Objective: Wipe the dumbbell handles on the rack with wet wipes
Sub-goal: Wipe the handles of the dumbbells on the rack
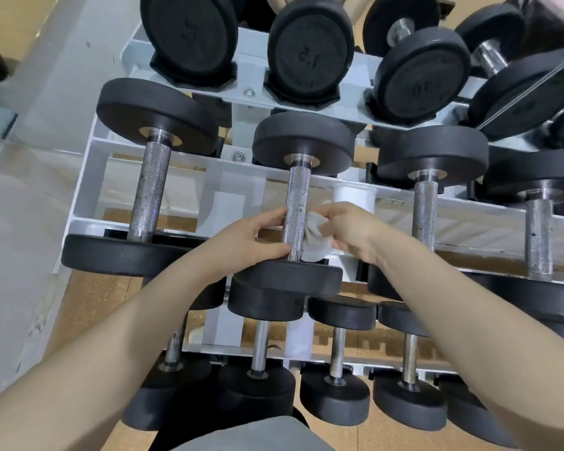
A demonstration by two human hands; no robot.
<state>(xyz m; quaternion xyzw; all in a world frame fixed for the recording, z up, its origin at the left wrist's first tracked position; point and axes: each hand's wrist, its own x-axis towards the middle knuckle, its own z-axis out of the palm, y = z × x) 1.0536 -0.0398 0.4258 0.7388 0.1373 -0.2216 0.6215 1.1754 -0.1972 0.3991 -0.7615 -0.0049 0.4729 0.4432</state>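
Note:
A black dumbbell lies on the middle tier of the white rack (pixel 88 167), its knurled steel handle (pixel 297 196) pointing away from me. My left hand (pixel 241 239) grips the lower part of that handle from the left, thumb and fingers round the bar. My right hand (pixel 349 232) holds a crumpled white wet wipe (pixel 315 239) against the handle's right side, just above the near weight head (pixel 290 276).
Similar dumbbells lie left (pixel 150 190) and right (pixel 425 213) on the same tier. Larger ones stand on the top tier (pixel 310 50), smaller ones on the bottom tier (pixel 261 346). A white tub (pixel 354 195) sits behind the rack rail. Wooden floor lies below.

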